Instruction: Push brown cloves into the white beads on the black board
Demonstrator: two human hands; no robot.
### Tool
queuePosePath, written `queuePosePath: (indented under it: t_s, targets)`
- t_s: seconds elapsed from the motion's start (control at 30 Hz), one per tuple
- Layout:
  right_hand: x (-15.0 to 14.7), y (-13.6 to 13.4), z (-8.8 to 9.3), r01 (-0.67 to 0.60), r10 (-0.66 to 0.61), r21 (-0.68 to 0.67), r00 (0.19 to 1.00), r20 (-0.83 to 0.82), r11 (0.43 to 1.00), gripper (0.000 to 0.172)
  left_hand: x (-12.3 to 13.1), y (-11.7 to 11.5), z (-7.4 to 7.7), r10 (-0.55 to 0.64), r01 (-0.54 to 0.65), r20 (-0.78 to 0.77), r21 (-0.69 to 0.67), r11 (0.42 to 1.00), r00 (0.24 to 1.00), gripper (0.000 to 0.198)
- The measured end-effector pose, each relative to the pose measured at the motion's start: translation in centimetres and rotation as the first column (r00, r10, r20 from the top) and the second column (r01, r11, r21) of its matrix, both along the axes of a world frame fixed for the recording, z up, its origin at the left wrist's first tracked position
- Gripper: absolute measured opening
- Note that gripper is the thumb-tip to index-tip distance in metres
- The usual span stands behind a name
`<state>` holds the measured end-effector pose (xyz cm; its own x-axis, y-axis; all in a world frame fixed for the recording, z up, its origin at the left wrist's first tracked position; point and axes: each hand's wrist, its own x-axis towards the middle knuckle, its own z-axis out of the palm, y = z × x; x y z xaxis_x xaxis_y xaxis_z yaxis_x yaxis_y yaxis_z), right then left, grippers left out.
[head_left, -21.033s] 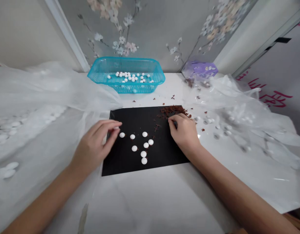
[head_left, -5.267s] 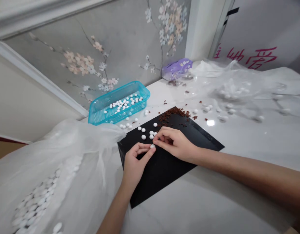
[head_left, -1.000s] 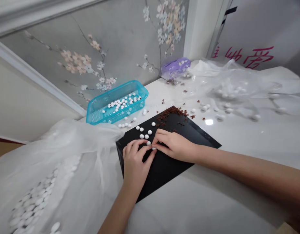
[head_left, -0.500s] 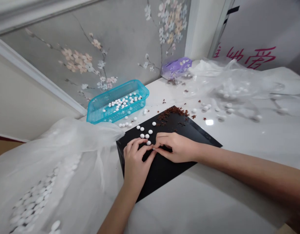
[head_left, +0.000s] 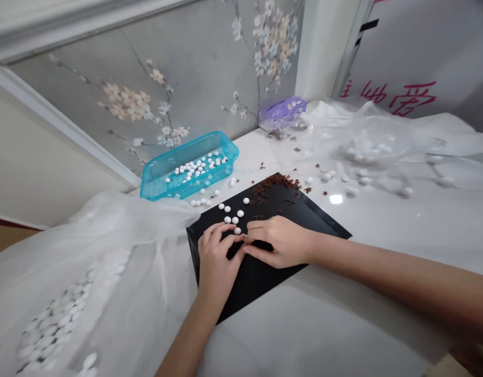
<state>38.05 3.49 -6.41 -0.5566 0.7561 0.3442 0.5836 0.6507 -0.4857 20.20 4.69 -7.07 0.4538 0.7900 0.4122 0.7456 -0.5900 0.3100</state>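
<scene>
Over the black board, my left hand and my right hand meet at the fingertips. A sliver of a small white ball shows where they meet; my left thumb and index finger close on it. The right thumb and index finger are pinched together at the same spot, and what lies between them is mostly hidden. Several loose white balls lie on the board just beyond my left fingers. A heap of small brown star-shaped pieces covers the board's far corner.
A blue plastic basket with white balls stands against the flowered panel. Left of the board is a clear plastic bag of white balls. At the back are a purple packet and another clear bag, with loose balls and brown bits around.
The view has shifted slightly. My hands remain together at the fingertips, with the right hand turned a little and sitting slightly lower.
</scene>
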Motion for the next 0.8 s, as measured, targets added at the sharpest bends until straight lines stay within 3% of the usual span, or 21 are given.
queuePosePath:
  t_s: [0.27, 0.37, 0.43, 0.5, 0.63, 0.8]
  targets:
    - [1.3, 1.0, 0.1, -0.036, 0.031, -0.05, 0.994, -0.1, 0.998, 0.028, 0.1, 0.1, 0.1, -0.014, 0.014, -0.043, 0.008, 1.0, 0.999, 0.005]
    - [2.2, 2.2, -0.2, 0.122, -0.123, -0.018, 0.979, -0.162, 0.992, 0.029, 0.2, 0.1, 0.2, -0.032, 0.03, -0.048, -0.032, 0.999, 0.998, 0.006]
    - [2.7, 2.8, -0.5, 0.287, -0.281, 0.045, 0.953, -0.111, 0.957, 0.027, 0.3, 0.0, 0.3, -0.036, 0.034, -0.053, -0.046, 0.998, 0.998, 0.006]
    - [3.1, 3.2, -0.8, 0.35, -0.351, 0.117, 0.936, -0.008, 0.93, 0.026, 0.3, -0.1, 0.3, -0.027, 0.025, -0.065, -0.039, 0.999, 0.998, 0.007]
    - [3.4, 3.4, -1.4, 0.317, -0.335, 0.153, 0.936, 0.107, 0.936, 0.027, 0.2, -0.3, 0.2, -0.016, 0.017, -0.085, 0.01, 1.0, 0.996, 0.012]
    - [3.3, 3.5, -1.6, 0.312, -0.33, 0.173, 0.94, 0.09, 0.934, 0.024, 0.3, -0.5, 0.1, -0.007, 0.013, -0.098, 0.059, 0.998, 0.995, 0.015]
